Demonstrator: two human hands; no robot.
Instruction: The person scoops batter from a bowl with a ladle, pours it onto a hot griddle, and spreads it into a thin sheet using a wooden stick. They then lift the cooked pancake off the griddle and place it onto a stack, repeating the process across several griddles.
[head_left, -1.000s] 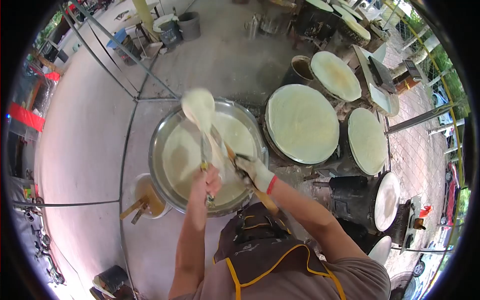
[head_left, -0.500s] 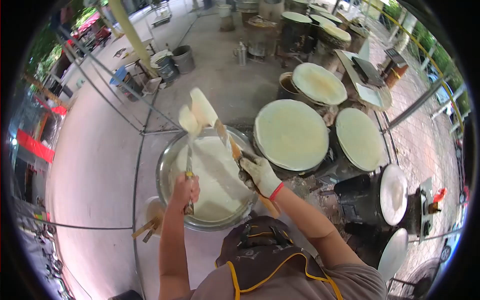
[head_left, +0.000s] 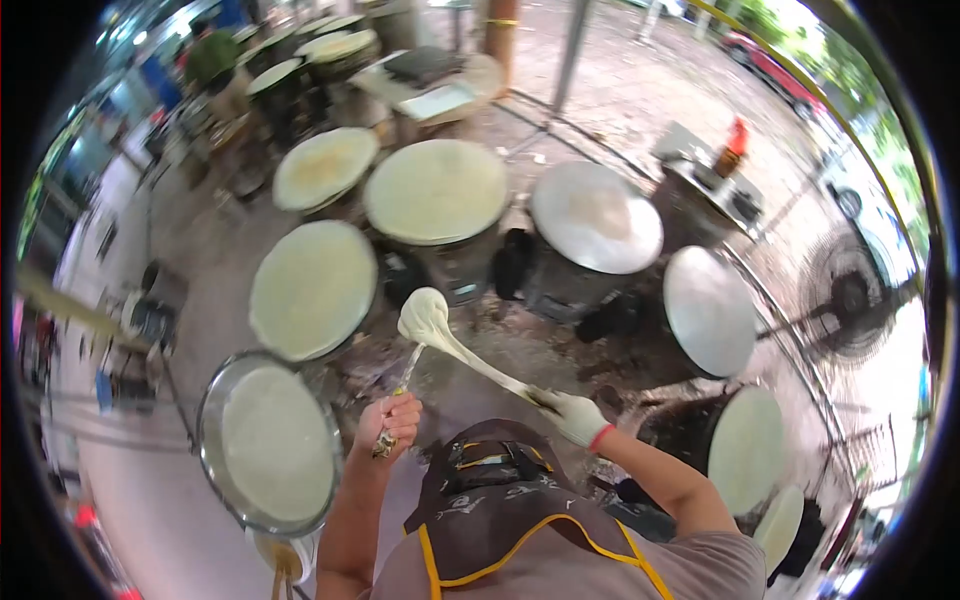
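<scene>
1. Batter fills the wide steel basin (head_left: 208, 455) at the near left, its pale surface smooth; a small cup of brown liquid (head_left: 285, 556) with a stick in it sits just beside the basin's near rim.
2. Left hand (head_left: 394, 420), bare, is closed round the handle of a thin spatula (head_left: 403, 385) that points up and away from the person.
3. A lump of pale dough (head_left: 425, 318) sits on the spatula's tip, and a stretched strand of it runs down and right to the other hand.
4. Right hand (head_left: 575, 416), in a white glove with a red cuff, grips a second spatula (head_left: 535, 396) whose blade meets the end of the strand.
5. Round cloth-topped steamers ring the person: one (head_left: 313, 288) just beyond the basin, one (head_left: 436, 190) farther off, a greyer one (head_left: 596, 217) to its right, and one (head_left: 746, 448) at the near right.
6. A dark apron with yellow piping (head_left: 500, 510) fills the near middle; its printed marks are too small to read.
</scene>
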